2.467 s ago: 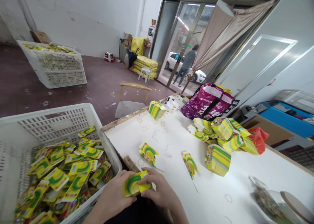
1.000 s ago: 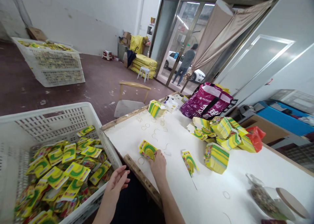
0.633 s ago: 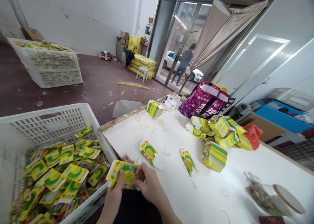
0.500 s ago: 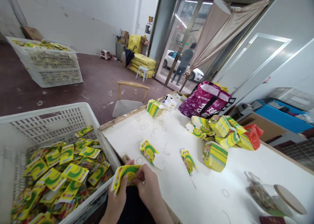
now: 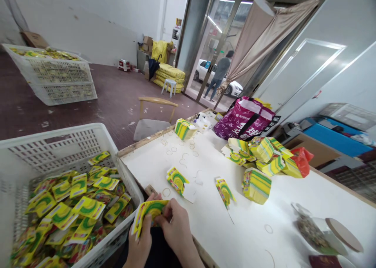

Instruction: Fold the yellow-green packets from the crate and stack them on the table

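Between both hands, at the table's near edge, is a yellow and green printed card (image 5: 154,208). My left hand (image 5: 140,236) is closed on its left part, thumb on the printed face. With fingers pinched, my right hand (image 5: 176,225) grips the card's right end; what its fingertips do behind the card is hidden. On the white table just beyond lie a flat printed card (image 5: 177,180) and, farther right, another card (image 5: 225,192). Left of my hands, a white plastic crate (image 5: 110,142) holds many similar yellow and green cards (image 5: 88,207).
Stacks of cards (image 5: 256,186) are piled at the table's right, by a purple bag (image 5: 243,119). A glass jar (image 5: 329,232) stands near right. Rubber bands (image 5: 166,192) lie scattered. A chair (image 5: 155,119) stands beyond the table; a person (image 5: 219,74) is outside the glass door.
My right hand has shifted slightly left along the card, its fingers bending closer to my left thumb. The card stays in both hands. The whole view has moved slightly.
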A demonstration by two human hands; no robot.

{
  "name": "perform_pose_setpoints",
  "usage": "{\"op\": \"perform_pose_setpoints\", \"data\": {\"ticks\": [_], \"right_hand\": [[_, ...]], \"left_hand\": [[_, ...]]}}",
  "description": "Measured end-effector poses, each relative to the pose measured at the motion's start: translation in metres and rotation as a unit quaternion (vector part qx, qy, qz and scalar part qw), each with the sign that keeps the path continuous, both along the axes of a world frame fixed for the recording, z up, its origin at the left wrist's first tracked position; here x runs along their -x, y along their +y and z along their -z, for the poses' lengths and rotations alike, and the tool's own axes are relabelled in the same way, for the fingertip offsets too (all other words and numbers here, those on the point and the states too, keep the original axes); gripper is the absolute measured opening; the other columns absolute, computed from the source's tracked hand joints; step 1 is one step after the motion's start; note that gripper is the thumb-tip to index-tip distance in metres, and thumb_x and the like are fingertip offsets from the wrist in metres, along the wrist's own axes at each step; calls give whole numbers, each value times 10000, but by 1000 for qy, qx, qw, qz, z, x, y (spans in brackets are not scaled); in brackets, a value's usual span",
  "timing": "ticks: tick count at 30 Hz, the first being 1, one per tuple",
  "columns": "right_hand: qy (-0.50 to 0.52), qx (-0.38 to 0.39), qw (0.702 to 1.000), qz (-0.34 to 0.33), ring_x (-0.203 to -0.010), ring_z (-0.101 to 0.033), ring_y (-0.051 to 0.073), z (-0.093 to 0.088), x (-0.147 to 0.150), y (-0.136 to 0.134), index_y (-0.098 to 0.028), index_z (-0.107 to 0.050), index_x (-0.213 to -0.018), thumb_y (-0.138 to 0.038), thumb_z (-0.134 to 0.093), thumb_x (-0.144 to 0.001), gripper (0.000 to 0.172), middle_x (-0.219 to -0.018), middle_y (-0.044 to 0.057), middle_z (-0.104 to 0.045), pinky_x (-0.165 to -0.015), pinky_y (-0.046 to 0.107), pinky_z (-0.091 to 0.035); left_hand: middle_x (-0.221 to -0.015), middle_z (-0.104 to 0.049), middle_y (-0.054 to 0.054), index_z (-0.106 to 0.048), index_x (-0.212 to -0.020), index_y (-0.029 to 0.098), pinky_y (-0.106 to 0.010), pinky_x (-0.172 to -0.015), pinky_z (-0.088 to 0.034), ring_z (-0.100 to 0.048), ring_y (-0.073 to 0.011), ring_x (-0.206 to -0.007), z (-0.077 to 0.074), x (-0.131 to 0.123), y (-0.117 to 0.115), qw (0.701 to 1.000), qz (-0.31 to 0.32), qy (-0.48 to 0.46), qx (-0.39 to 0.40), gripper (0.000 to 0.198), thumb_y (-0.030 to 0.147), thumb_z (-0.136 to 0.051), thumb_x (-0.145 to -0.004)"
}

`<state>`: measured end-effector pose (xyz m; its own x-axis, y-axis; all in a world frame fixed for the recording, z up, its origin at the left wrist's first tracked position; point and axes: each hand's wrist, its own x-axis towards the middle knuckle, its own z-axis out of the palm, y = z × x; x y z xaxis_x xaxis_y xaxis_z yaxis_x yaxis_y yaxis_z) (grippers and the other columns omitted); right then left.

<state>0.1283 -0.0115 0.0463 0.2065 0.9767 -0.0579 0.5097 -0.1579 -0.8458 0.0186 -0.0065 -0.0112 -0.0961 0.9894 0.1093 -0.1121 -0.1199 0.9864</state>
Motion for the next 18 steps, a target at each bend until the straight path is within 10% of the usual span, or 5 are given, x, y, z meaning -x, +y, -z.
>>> {"op": "perform_pose_setpoints", "data": {"ticks": [18], "right_hand": [[176,-67,980,-66,-719,-458,134,15,0,2,-199,-530,-757,-103,-713,-625,245,-744,-37,-537,-682,251,-369]], "left_hand": [[-1264,-675,-110,-709,-1164,211,-464,-1123,-439,-578,-331,-1256,-7,0,8,963,34,-237,127,624,682,-680,-755]]}}
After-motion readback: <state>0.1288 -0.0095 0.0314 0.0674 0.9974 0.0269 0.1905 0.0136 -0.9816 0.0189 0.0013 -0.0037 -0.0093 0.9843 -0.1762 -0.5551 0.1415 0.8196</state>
